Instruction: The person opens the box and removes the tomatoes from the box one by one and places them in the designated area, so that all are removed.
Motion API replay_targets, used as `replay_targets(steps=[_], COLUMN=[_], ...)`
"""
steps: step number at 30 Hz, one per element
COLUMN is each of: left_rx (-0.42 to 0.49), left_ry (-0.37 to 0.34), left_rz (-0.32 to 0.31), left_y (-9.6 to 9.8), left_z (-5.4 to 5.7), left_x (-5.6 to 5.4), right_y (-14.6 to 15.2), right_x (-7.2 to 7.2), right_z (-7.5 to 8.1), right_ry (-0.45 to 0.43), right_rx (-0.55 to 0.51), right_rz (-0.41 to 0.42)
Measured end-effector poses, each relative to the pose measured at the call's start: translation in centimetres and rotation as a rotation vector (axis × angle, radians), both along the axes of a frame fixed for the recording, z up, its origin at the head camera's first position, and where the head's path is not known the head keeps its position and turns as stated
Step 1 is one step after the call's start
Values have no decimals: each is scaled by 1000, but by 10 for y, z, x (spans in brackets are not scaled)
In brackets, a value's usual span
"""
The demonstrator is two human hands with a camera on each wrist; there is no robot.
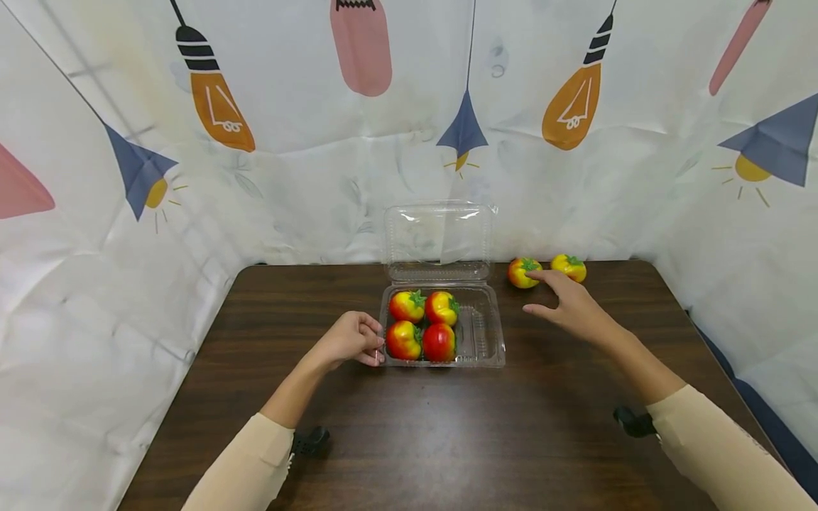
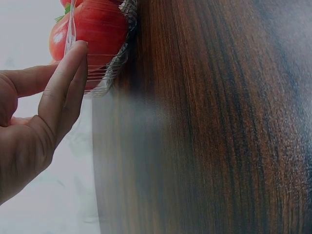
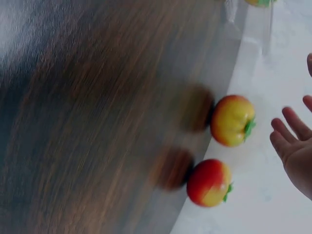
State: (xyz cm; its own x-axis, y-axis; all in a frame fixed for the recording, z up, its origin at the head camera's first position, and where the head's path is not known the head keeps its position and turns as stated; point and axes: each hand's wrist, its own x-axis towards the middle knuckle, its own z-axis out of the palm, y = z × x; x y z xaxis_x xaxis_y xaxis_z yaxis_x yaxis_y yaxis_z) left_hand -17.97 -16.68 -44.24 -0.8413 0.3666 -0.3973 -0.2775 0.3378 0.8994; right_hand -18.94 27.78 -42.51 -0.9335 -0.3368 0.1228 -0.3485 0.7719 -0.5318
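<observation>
A clear plastic clamshell box (image 1: 473, 333) sits on the table with its lid (image 1: 439, 238) raised. In its left and middle parts lie several glossy red-and-yellow fruits (image 1: 404, 341) with green leafy tops, which look like persimmons; the right part holds none. My left hand (image 1: 351, 339) pinches the box's left rim, its fingers (image 2: 63, 87) bent at that edge in the left wrist view. My right hand (image 1: 571, 305) is spread above the table, fingers apart, holding nothing. Just beyond it are two loose fruits, one red-yellow (image 1: 524, 272) and one mostly yellow (image 1: 569, 267).
The dark wood-grain table (image 1: 422, 440) ends at the back against a white cloth (image 1: 307, 191) printed with lamps and bulbs. Both loose fruits lie near that back edge, to the right of the box.
</observation>
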Motion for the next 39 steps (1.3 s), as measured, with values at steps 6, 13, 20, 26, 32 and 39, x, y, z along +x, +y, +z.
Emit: replay_targets(steps=[6,13,20,26,32,39], left_rx=[8,4,1,5,-2,-4], left_ry=[-2,0,5,-7,5,2], left_rz=[-8,9,3,11,2,2], left_y=[-1,-1,0,1,0,0], left_z=[1,0,0,1,1,1], left_x=[1,0,0,2,1,1], right_y=[-18,-40,-62,-78,-92,-101], right_x=[3,3,2,-1,-4,-5], right_z=[1,6,5,3,2,-2], right_ry=[-22,-55,-139,-215,-306,-350], right_rx=[-27,-50,-29,0,-9,-33], right_rz=[103,243,353,429,504,539])
